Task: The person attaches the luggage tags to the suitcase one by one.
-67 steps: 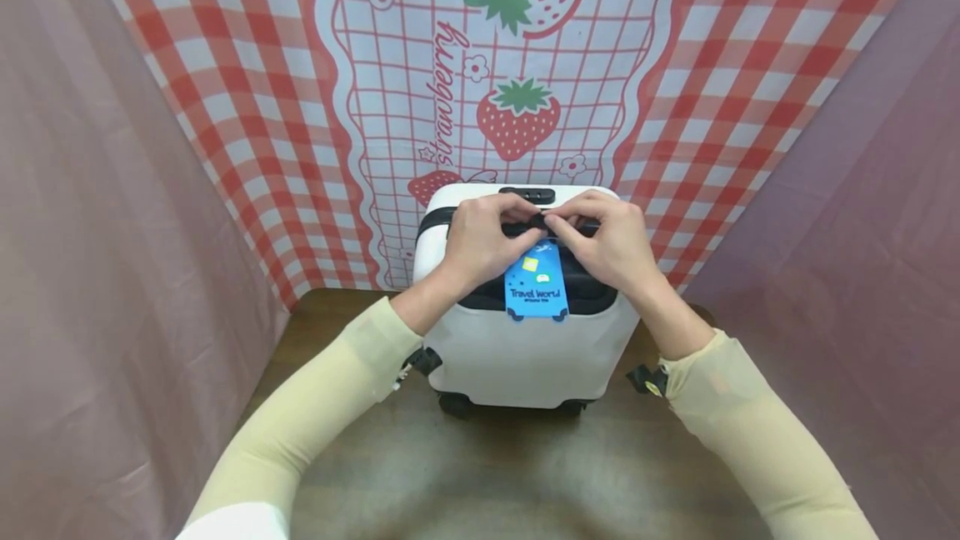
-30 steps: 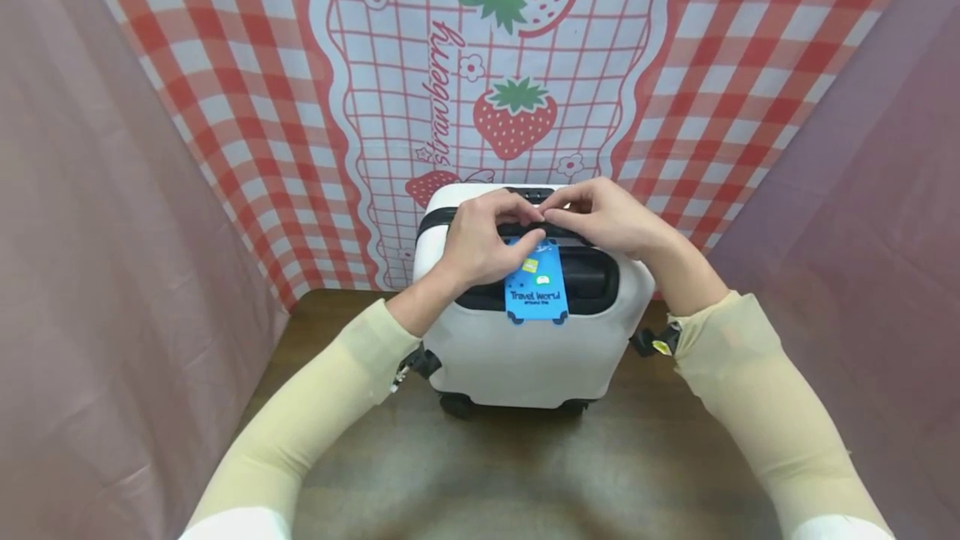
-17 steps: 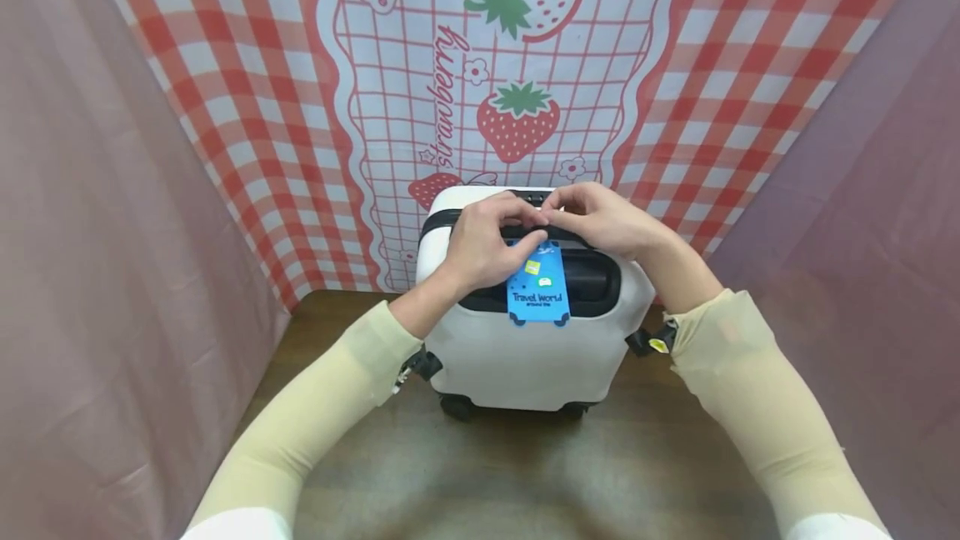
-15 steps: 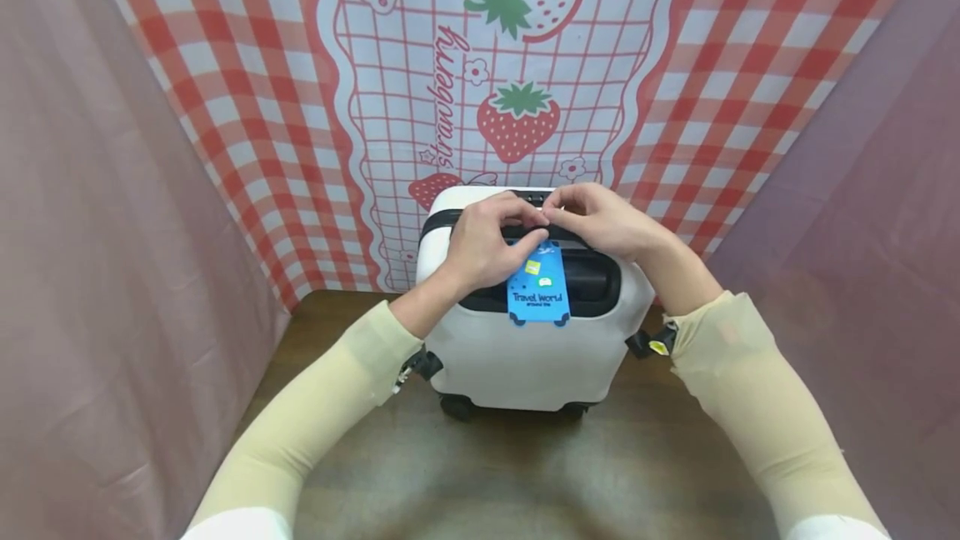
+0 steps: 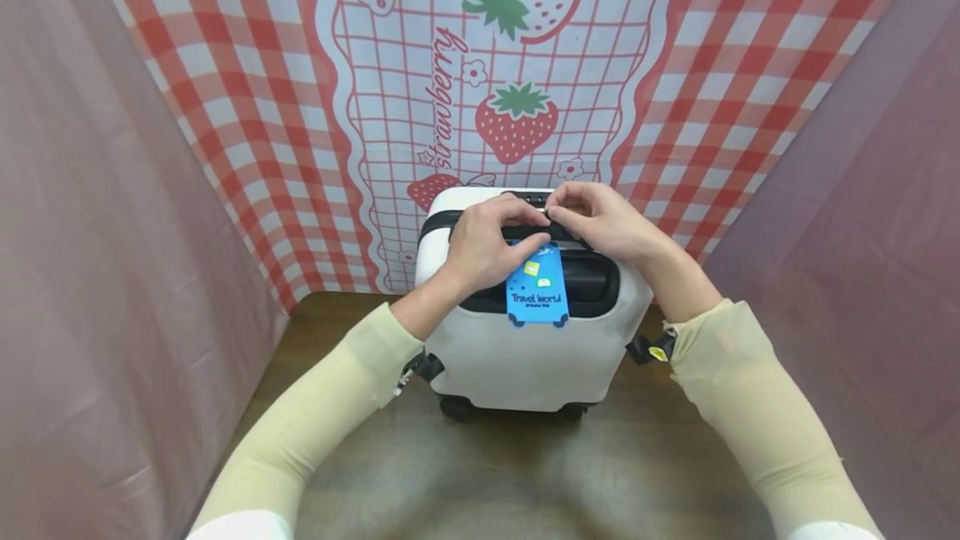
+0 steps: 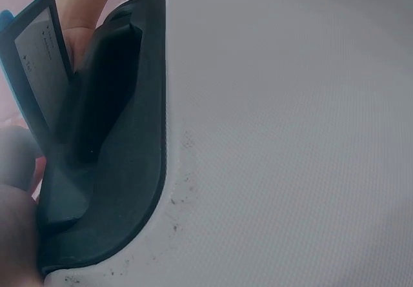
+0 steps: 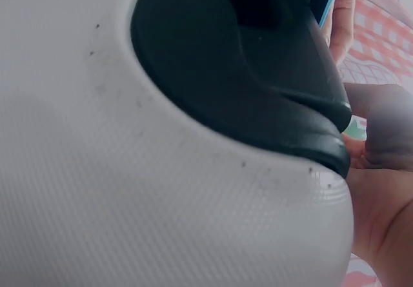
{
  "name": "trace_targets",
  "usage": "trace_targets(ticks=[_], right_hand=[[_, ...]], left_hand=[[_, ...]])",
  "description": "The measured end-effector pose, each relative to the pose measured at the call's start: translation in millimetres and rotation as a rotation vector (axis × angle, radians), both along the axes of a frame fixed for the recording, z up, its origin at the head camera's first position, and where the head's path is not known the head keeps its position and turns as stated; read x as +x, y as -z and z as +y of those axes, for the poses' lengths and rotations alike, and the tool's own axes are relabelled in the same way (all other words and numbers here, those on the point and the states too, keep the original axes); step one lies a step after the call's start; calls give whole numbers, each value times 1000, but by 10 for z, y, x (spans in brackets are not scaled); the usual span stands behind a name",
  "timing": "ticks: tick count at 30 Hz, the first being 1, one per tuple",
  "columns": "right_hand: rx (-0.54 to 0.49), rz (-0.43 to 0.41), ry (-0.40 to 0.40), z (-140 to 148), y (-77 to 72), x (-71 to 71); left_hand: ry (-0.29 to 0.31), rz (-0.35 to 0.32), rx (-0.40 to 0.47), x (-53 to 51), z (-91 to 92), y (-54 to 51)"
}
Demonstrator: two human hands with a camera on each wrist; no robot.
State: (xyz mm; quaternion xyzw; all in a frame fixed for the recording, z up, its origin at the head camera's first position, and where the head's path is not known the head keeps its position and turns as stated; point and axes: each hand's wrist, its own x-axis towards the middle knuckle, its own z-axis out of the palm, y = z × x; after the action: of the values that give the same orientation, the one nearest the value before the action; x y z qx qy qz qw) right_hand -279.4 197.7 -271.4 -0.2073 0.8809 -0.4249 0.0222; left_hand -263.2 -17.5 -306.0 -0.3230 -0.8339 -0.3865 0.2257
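Note:
A white hard-shell suitcase (image 5: pixel 528 365) stands upright in the head view, with a dark handle and recess (image 5: pixel 592 277) on its near side. From the handle hangs a blue luggage tag (image 5: pixel 537 294) printed "Travel World". The left hand (image 5: pixel 487 244) curls over the handle, its thumb by the tag's top edge. Beside it, the right hand (image 5: pixel 607 219) pinches thumb and index finger together at what seems to be the tag's strap; the strap itself is mostly hidden. In the left wrist view the tag's back (image 6: pixel 42 61) shows a label with writing lines.
The suitcase stands on a brown wooden surface (image 5: pixel 480 482). A black combination lock (image 5: pixel 531 197) sits on its top. Behind hangs a red checked strawberry cloth (image 5: pixel 517 57), with pinkish curtains (image 5: pixel 120 298) on both sides.
Since the earliest frame the right hand has turned and shifted to the right, uncovering the right end of the handle recess. The left hand and tag stay almost in place.

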Motion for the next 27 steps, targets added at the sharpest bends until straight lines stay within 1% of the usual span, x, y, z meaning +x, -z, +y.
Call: trace_targets(ticks=[3,9,15,22,27], right_hand=[[-15,-6,0,12,5,18],[-51,-6,46,7,22,39],[-90,28,71,-7,50,34],[-99,51,70,-4,67,42],[-68,44,78,-13,49,30]], left_hand=[[0,-11,-1,6,1,2],[6,-21,6,0,8,-12],[1,-24,17,-12,17,-27],[24,9,-8,-15,-1,-3],[41,5,1,-20,4,6]])
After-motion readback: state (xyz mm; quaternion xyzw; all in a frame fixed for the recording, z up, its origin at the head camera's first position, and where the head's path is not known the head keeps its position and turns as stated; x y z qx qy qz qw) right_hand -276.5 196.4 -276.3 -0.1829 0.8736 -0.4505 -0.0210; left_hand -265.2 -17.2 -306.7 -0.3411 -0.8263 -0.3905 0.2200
